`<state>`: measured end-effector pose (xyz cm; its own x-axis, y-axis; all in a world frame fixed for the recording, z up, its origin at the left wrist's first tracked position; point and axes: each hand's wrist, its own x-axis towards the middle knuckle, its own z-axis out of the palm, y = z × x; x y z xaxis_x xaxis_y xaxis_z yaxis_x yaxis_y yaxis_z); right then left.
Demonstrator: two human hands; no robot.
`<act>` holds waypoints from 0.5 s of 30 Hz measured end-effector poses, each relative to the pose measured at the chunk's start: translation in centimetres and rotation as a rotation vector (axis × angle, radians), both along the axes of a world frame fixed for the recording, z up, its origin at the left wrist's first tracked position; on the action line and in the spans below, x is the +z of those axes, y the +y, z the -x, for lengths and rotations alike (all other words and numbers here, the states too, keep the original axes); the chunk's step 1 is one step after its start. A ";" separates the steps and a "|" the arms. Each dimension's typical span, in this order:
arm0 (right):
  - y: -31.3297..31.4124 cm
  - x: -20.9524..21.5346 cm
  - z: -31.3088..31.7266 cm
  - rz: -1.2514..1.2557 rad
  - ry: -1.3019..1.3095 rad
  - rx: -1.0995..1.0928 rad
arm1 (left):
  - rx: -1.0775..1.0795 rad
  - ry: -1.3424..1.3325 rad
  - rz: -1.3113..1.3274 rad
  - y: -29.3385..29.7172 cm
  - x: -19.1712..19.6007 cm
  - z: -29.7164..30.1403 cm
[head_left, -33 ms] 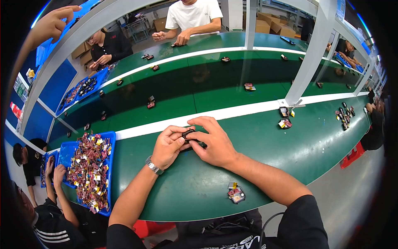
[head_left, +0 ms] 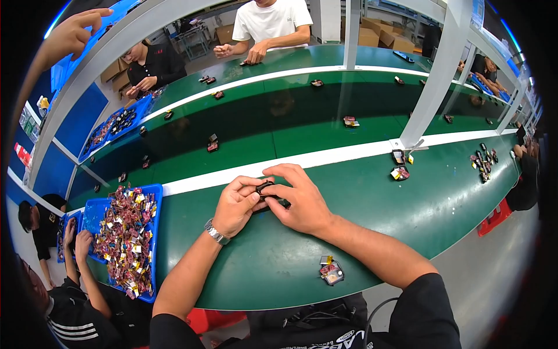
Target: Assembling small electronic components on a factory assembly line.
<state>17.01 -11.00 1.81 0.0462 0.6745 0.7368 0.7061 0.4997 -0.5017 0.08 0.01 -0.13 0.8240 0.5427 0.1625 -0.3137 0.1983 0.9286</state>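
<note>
A small black plastic part (head_left: 265,187) is held between my two hands over the green bench. My left hand (head_left: 235,206), with a metal watch on its wrist, pinches it from the left. From the right, the thumb and fingers of my right hand (head_left: 302,200) close on the same part, covering much of it. A dark edge shows under my right fingers; I cannot tell whether it belongs to the same part. Nearer to me on the bench lies a small electronic assembly (head_left: 332,272) with a silver-grey piece and a yellow tab.
To my left stands a blue tray (head_left: 154,232) heaped with small circuit boards. Beyond a white rail (head_left: 232,173), a green belt (head_left: 302,139) carries scattered assemblies. A grey post (head_left: 433,87) rises at right, with assemblies (head_left: 400,173) by its foot. Co-workers sit across and at left.
The pieces on the belt have shifted very slightly to the right. My hands and the black part look the same.
</note>
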 end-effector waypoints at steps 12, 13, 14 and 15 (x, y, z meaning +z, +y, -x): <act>-0.7 -1.1 -0.6 0.191 0.157 0.082 | -0.008 -0.010 0.113 -1.3 -0.8 -0.7; -0.7 -1.2 -0.7 0.243 0.210 0.113 | 0.004 -0.013 0.111 -1.3 -0.9 -0.7; -0.5 -1.2 -0.7 0.246 0.211 0.115 | 0.014 -0.014 0.107 -1.2 -1.0 -0.8; -0.4 -1.2 -0.9 0.241 0.193 0.122 | 0.033 -0.014 0.100 -1.4 -0.9 -0.9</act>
<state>17.87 -11.39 0.62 0.0779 0.8375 0.5409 0.5290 0.4252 -0.7344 0.96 -1.43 -0.98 0.8033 0.5838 0.1176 -0.3348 0.2794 0.8999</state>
